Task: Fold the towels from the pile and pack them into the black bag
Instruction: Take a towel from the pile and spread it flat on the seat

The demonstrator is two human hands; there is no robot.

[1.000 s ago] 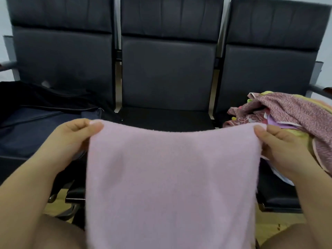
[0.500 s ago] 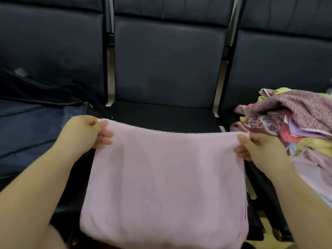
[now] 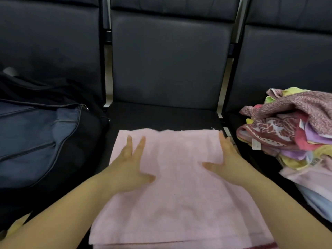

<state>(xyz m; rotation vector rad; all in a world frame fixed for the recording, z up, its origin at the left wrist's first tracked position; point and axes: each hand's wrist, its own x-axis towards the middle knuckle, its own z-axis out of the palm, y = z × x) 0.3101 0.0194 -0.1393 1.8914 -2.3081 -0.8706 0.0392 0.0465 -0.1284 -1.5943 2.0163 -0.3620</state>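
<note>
A pale pink towel (image 3: 179, 200) lies folded and flat on the middle seat, its far edge straight across the seat. My left hand (image 3: 130, 164) rests flat on its left part with fingers spread. My right hand (image 3: 226, 159) presses flat on its right part, fingers straight along the towel's right edge. The black bag (image 3: 41, 141) sits on the left seat, its dark blue side and zip showing. The pile of towels (image 3: 294, 133) in pink, maroon, yellow and purple is heaped on the right seat.
A row of three black padded seats (image 3: 167, 60) with tall backrests fills the view. Metal frame posts (image 3: 107, 69) separate the seats. A pale blue and pink cloth (image 3: 316, 191) hangs off the right seat's front.
Both hands held the pink towel up by its top corners; now the towel is laid on the middle seat, the corners are released and both palms lie flat on it.
</note>
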